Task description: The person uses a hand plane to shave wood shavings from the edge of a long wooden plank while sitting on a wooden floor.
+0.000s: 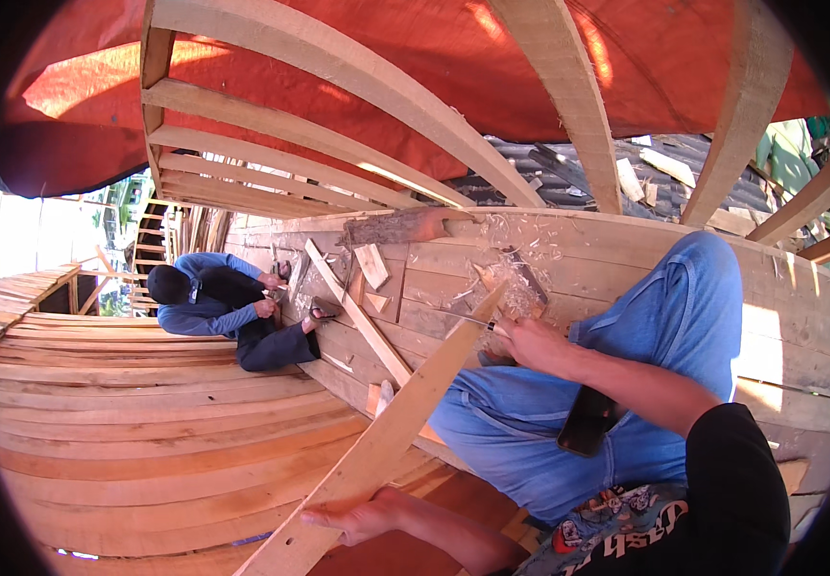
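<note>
A long pale wooden plank (391, 422) slants from the lower edge up to a narrow tip in front of my knees. My left hand (372, 518) grips its near part, with the thumb lying on the upper face. Close to the far tip, my right hand (532, 344) is closed round the dark handle of a knife (468, 319). Its thin blade points left, at the plank's edge; whether it cuts into the wood is too small to tell. Curled wood shavings (530, 259) lie just past the tip.
Another person (208, 298) sits at the left, both hands at some small work. A loose batten (362, 317) and offcuts (372, 266) lie on the plank floor. Curved wooden ribs (357, 72) rise before a red tarp (415, 77). A dark phone (586, 422) rests on my lap.
</note>
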Demonstrator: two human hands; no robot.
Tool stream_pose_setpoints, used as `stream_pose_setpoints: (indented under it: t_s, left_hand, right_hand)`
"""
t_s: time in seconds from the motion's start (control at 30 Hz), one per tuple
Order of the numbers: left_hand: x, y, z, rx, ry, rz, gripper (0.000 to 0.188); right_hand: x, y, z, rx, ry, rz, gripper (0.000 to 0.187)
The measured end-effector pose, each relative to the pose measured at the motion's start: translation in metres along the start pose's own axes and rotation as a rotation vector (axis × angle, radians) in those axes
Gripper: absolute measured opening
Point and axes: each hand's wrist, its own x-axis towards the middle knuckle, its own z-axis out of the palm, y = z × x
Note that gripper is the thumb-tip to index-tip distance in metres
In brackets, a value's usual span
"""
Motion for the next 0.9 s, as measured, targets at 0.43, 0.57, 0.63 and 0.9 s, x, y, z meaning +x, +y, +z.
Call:
stream_pose_setpoints:
  t_s: [0.43, 0.57, 0.63, 0.9]
  left_hand:
    - [-0.007, 0.005, 0.010, 0.002, 0.009, -0.024, 0.050]
    - [0.008, -0.009, 0.001, 0.000, 0.004, -0.008, 0.050]
    - [0.007, -0.007, 0.001, 0.002, 0.008, -0.016, 0.050]
    - [0.007, -0.006, 0.008, -0.008, 0.002, -0.026, 0.049]
  right_hand:
    - [0.004, 0.043, 0.005, -0.060, -0.026, 0.145, 0.030]
    - [0.007, 0.031, 0.007, -0.028, -0.002, 0.111, 0.029]
    - [0.004, 0.027, 0.007, -0.053, 0.042, 0.059, 0.029]
    - [0.008, 0.028, 0.002, -0.069, -0.064, 0.111, 0.028]
